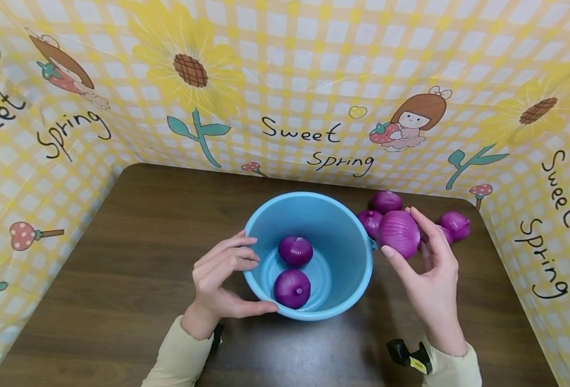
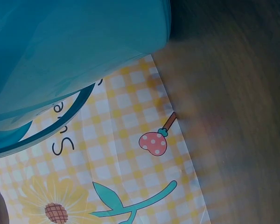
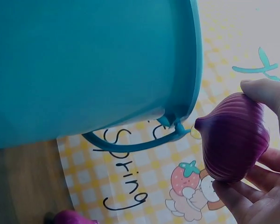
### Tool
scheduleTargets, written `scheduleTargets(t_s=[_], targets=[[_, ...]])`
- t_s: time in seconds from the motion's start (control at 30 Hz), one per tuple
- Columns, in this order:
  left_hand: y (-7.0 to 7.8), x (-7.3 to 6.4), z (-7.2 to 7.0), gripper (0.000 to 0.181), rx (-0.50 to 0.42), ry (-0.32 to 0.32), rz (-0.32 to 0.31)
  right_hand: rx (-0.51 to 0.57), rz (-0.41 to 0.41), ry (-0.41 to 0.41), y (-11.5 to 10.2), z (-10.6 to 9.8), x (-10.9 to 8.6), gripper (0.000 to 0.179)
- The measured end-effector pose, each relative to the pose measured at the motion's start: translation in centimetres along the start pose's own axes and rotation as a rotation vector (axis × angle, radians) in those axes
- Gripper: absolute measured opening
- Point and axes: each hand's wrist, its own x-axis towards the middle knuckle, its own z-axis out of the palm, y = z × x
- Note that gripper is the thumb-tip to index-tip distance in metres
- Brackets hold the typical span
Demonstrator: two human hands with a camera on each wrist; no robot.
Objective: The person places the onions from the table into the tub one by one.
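Observation:
A light-blue bucket (image 1: 309,201) stands in the middle of the table, with two purple onions inside: one onion (image 1: 295,251) farther back and another onion (image 1: 292,288) near the front wall. My left hand (image 1: 224,282) grips the bucket's left rim, fingertips over the edge and thumb at the front. To the right of the bucket, my right hand (image 1: 430,263) holds a purple onion (image 1: 399,234) between thumb and fingers. In the right wrist view this onion (image 3: 235,137) is up near the bucket's rim, its pointed tip toward the bucket.
Several more onions lie on the table at the back right, including one onion (image 1: 386,201) near the cloth and another onion (image 1: 454,225) beyond my right hand. The bucket's handle (image 3: 135,145) hangs at its far side. A yellow checked cloth (image 1: 294,64) walls in the brown table (image 1: 120,258).

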Motion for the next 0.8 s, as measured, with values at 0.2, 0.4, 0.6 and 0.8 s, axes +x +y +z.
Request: scheduleTargets(t_s=[0.2,0.4,0.6,0.8], targets=[[0.0,0.0,0.0,0.066,-0.001,0.002,0.004,0.028,-0.038,-0.013,-0.3,0.4,0.3,0.079],[0.0,0.0,0.0,0.066,-0.001,-0.001,0.003,0.026,-0.055,-0.025,-0.7,0.6,0.4,0.079],[0.0,0.0,0.0,0.066,0.000,-0.002,0.000,0.034,-0.057,-0.042,-1.1,0.8,0.4,0.081],[0.0,0.0,0.0,0.066,0.001,-0.003,-0.003,0.040,-0.067,-0.064,-1.4,0.9,0.5,0.080]])
